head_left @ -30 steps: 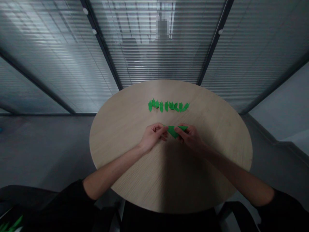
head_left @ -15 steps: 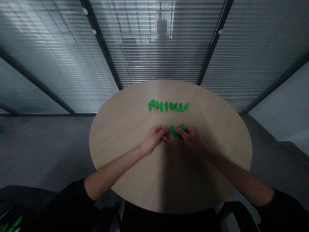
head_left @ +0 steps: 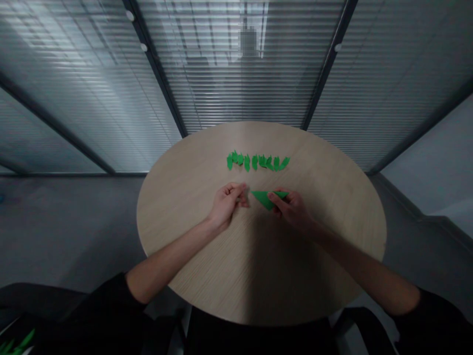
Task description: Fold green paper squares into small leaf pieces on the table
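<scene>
**Laid out:** a row of small folded shapes in bright green paper (head_left: 256, 161), roughly a dozen, pointed and leaf-like, lying side by side across the far half of the tabletop. Some overlap, so you cannot get an exact count from this view.

**In hand:** one flat green paper triangle (head_left: 264, 198), larger than any piece in the row and located just nearer you than the row's middle. It shows a broad, smooth face, with one point toward your left and another toward you. No folded leaf shape shows on it. You cannot tell whether it touches the tabletop.

**Right hand** (head_left: 291, 209): pinching the triangle's right end, thumb and fingers closed on the paper.

**Left hand** (head_left: 227, 204): empty and loosely curled, just beside the triangle's left point but not touching it.

**Surface:** round tabletop of pale, straight-grained wood (head_left: 325, 172).

**Also present:** a loose bunch of pointed green pieces (head_left: 16, 342) in the lower left corner, off the tabletop and too dim to describe closely. Your black sleeves (head_left: 111, 301) end at the forearms. A glass partition with horizontal blinds (head_left: 240, 88) stands beyond the tabletop.
</scene>
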Action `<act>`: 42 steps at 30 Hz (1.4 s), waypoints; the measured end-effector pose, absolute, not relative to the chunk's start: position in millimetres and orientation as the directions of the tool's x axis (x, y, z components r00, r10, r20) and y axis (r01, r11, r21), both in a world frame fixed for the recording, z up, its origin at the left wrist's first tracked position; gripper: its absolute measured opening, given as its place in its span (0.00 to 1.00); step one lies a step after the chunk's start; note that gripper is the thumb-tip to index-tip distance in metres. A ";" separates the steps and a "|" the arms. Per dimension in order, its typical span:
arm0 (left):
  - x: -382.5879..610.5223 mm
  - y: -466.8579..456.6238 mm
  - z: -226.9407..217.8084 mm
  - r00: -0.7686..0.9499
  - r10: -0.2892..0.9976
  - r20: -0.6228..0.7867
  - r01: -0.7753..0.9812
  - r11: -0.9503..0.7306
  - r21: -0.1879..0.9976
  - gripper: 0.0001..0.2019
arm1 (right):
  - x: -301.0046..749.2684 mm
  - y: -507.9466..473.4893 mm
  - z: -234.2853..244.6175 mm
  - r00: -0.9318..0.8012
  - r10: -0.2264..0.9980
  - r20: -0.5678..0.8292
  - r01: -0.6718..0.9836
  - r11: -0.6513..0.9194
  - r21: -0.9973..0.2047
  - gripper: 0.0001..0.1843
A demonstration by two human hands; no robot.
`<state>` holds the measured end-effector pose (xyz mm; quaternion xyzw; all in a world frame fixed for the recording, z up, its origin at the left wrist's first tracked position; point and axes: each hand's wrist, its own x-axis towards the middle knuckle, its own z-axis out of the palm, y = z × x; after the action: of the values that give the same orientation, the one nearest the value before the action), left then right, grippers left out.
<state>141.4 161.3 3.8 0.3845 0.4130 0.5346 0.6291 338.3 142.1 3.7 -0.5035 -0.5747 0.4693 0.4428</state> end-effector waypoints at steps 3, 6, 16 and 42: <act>142.2 159.5 6.0 0.143 0.984 -0.104 -0.335 0.147 0.931 0.23 | 337.4 143.0 3.1 -0.088 0.996 0.028 0.128 0.039 -0.991 0.28; 147.6 151.2 9.4 0.305 0.944 -0.127 -0.251 0.208 0.945 0.27 | 336.6 143.2 3.6 -0.105 0.994 0.028 0.108 0.040 -0.993 0.28; 153.0 143.6 6.4 0.380 0.924 -0.044 -0.127 0.099 0.987 0.20 | 335.1 141.2 7.1 -0.189 0.981 0.047 0.100 0.067 -0.993 0.27; 147.2 146.0 9.7 0.407 0.913 0.023 0.060 -0.052 0.997 0.18 | 342.5 146.5 1.8 -0.274 0.959 0.067 0.025 0.077 -0.997 0.20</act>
<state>147.2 146.0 9.7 0.6196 0.3928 0.3769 0.5656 342.5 146.5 1.8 -0.4164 -0.5907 0.5369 0.4352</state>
